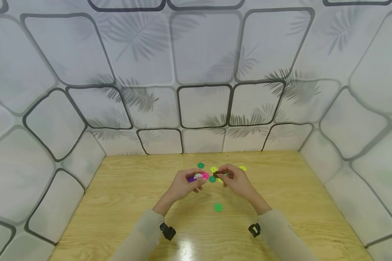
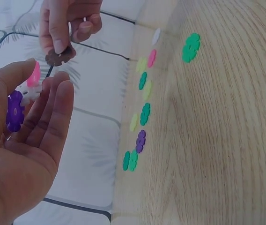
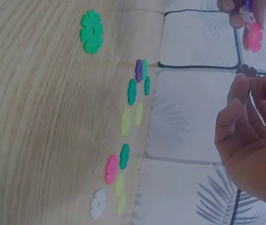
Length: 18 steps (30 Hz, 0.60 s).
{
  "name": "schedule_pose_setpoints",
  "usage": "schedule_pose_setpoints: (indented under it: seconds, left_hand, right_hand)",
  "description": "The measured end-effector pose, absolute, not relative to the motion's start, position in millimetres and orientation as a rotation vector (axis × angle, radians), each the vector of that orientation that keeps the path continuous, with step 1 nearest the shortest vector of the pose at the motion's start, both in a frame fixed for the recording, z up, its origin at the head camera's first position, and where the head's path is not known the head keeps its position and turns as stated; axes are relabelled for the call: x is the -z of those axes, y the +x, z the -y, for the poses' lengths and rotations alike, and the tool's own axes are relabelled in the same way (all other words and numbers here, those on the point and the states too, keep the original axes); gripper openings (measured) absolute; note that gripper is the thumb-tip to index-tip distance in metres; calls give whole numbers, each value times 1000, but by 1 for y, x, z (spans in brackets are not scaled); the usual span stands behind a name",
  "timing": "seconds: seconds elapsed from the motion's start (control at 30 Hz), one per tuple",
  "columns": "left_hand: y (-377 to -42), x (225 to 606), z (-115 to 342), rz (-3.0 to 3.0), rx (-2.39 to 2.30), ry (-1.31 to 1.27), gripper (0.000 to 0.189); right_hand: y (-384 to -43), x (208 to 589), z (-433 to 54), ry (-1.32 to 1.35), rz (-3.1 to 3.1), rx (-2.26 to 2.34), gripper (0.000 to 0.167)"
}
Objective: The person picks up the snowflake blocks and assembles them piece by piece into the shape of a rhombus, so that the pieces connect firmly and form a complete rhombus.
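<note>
My left hand (image 1: 183, 184) holds a short chain of notched, flower-shaped plastic discs. In the left wrist view the chain runs from a purple disc (image 2: 15, 111) through a white disc (image 2: 29, 93) to a pink disc (image 2: 34, 74). Between thumb and forefinger, my right hand (image 1: 237, 182) pinches a brown disc (image 2: 60, 57) of the same kind. The brown disc is near the pink end of the chain, with a small gap between them in the right wrist view. Both hands are raised above the table.
A green disc (image 1: 218, 207) lies on the wooden table (image 1: 124, 203) nearer to me. Farther back are several loose discs, among them a teal disc (image 1: 200, 165), a yellow disc (image 1: 213, 169) and a white disc (image 3: 98, 204). Patterned cloth walls (image 1: 204, 108) enclose the table's back and sides.
</note>
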<state>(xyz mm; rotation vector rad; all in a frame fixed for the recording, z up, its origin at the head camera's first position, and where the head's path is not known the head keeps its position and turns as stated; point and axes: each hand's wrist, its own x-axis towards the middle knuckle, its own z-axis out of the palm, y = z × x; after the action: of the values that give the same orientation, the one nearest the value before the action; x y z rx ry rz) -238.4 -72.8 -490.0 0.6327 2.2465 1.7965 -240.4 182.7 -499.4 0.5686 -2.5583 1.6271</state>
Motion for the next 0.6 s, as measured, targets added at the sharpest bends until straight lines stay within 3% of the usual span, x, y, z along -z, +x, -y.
schedule_pose_setpoints:
  seconds: [0.6]
  left_hand:
    - [-235,488,73,-2233,-1819,671,30]
  right_hand:
    - [-232,486,-174,669,2588,-1556,13]
